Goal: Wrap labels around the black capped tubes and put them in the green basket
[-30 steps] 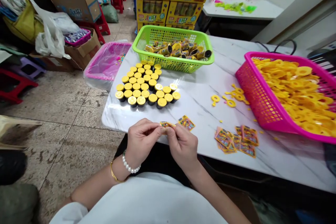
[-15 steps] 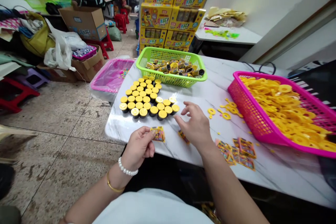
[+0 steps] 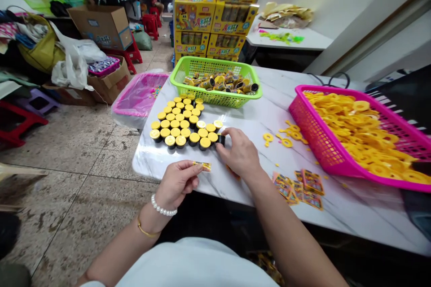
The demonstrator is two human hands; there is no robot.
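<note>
In my left hand (image 3: pixel 178 181), thumb and fingers pinch a small yellow printed label (image 3: pixel 204 166) above the table's front edge. My right hand (image 3: pixel 240 152) is closed on a small black cup (image 3: pixel 220 139) at the right end of a group of cups. Its top is mostly covered by my fingers. The other black cups with yellow lids (image 3: pixel 175 132) stand upright, close together, to the left. Another label (image 3: pixel 233 172) lies partly hidden under my right hand. Several more printed labels (image 3: pixel 298 188) lie loose to the right of my right forearm.
A green basket (image 3: pixel 215 98) of printed small cups stands behind the group. At right, a pink basket (image 3: pixel 336 161) holds yellow rings; several loose rings (image 3: pixel 287 142) lie beside it. A pink lined tub (image 3: pixel 136 107) is off the table's left edge. Yellow boxes (image 3: pixel 195 13) are stacked behind.
My right hand has moved left and its fingers have closed on the end cup. The label in my left hand has tilted and now shows nearly edge-on. The view has shifted slightly.
</note>
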